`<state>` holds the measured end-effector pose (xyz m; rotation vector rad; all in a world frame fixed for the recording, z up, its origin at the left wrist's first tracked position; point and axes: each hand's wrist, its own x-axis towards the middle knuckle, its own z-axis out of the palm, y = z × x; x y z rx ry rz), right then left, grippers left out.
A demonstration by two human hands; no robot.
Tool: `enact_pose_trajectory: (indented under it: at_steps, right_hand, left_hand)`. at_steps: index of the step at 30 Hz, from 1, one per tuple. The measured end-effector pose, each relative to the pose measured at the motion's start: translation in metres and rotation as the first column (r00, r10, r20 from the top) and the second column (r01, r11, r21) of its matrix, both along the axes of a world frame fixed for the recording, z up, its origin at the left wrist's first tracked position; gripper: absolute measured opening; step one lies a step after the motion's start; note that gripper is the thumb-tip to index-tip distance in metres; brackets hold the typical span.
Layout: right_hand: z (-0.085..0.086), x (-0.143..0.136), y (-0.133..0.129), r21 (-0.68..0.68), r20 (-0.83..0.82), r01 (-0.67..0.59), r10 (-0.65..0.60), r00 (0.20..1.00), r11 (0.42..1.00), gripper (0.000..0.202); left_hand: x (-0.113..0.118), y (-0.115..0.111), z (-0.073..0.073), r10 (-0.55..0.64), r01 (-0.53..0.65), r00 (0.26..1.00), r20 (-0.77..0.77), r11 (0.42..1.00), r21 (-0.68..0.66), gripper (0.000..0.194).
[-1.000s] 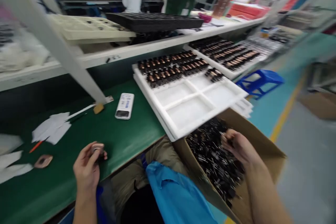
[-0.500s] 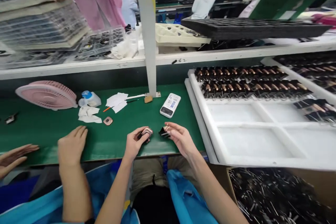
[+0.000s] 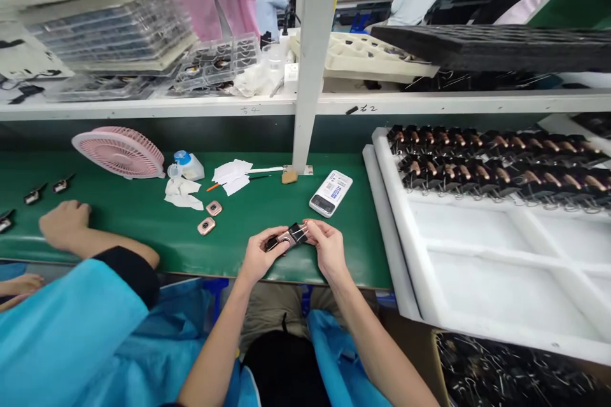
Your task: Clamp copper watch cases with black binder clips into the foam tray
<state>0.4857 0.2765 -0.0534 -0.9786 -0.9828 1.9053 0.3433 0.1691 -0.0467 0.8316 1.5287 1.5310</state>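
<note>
Over the green mat (image 3: 191,261), my left hand (image 3: 261,255) grips a small rose-gold device (image 3: 282,243) with black parts at its left end. A black binder clip (image 3: 298,233) with wire handles sits on the device's right end. The fingers of my right hand (image 3: 327,245) are pinched on those wire handles. Two rose-gold square pieces, one upper (image 3: 214,208) and one lower (image 3: 207,226), lie on the mat to the left of my hands. How far the clip's jaws reach over the device is too small to tell.
A phone-like white device (image 3: 331,193) lies beyond my right hand. At right, a white divided tray (image 3: 429,245) bears rows of clipped parts, above a box of black clips (image 3: 506,369). A co-worker's arm (image 3: 109,238) crosses the mat at left, near a pink fan (image 3: 119,152).
The clip in my right hand has come against the device in my left. A second rose-gold piece now lies on the mat, and the co-worker's arm has reached left. The view has shifted.
</note>
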Motion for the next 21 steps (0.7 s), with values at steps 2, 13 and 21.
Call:
enact_pose_trajectory:
  at_steps: [2,13,21]
  right_hand:
    - [0.001,0.001,-0.002,0.036,0.022,-0.021,0.020,1.000,0.999,0.049]
    - [0.008,0.006,-0.008,0.134,0.067,0.003,-0.012,0.998,0.991,0.053]
    - [0.055,0.084,-0.044,0.111,0.235,-0.682,0.648,0.725,0.723,0.034]
  left_hand:
    - [-0.001,-0.001,0.001,-0.028,0.028,0.998,-0.057,1.000,0.001,0.042]
    - [-0.003,-0.001,0.004,-0.076,0.079,0.986,-0.146,0.997,0.014,0.040]
    - [0.029,-0.015,0.080,-0.399,0.374,0.885,-0.239,0.916,-0.142,0.037]
